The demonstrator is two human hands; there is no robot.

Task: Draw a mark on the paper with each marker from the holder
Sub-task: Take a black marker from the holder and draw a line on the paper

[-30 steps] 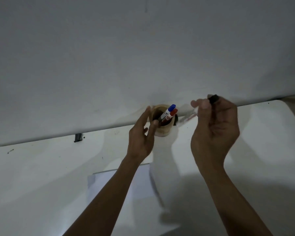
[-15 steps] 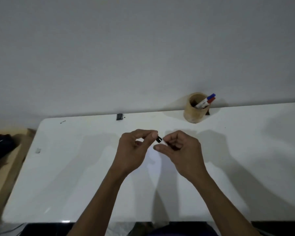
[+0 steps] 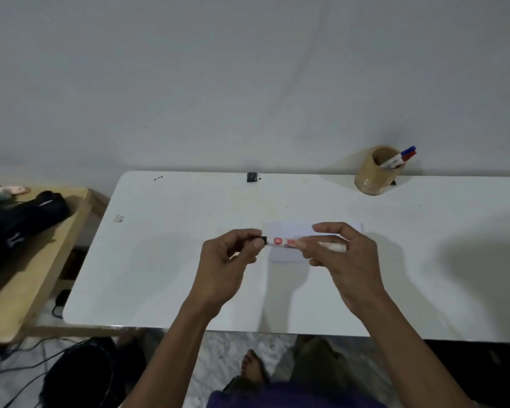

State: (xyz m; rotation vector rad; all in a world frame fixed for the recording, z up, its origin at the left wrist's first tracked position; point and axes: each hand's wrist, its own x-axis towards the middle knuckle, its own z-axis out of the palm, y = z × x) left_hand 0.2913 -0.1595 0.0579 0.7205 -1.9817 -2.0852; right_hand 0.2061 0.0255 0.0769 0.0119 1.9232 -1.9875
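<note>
A white marker (image 3: 283, 242) with red print and a black cap lies level between my hands above the paper (image 3: 289, 231). My right hand (image 3: 345, 257) grips its barrel. My left hand (image 3: 233, 257) pinches the black cap (image 3: 262, 239) at the marker's left end; the cap still sits on the marker. The small white paper rests flat on the white table (image 3: 174, 260), partly hidden by both hands. At the back right stands a tan round holder (image 3: 371, 178) with a blue-capped marker (image 3: 407, 150) and a red-capped marker (image 3: 409, 156) leaning out of it.
A small black object (image 3: 251, 176) sits at the table's back edge by the wall. A wooden side table (image 3: 36, 275) with dark cloth stands to the left. Cables and a dark bag lie on the floor below. My foot shows under the table's front edge.
My hands came back from the holder to the middle of the table with the black-capped marker. The marker now shows at full length between them, the left fingers on its cap.
</note>
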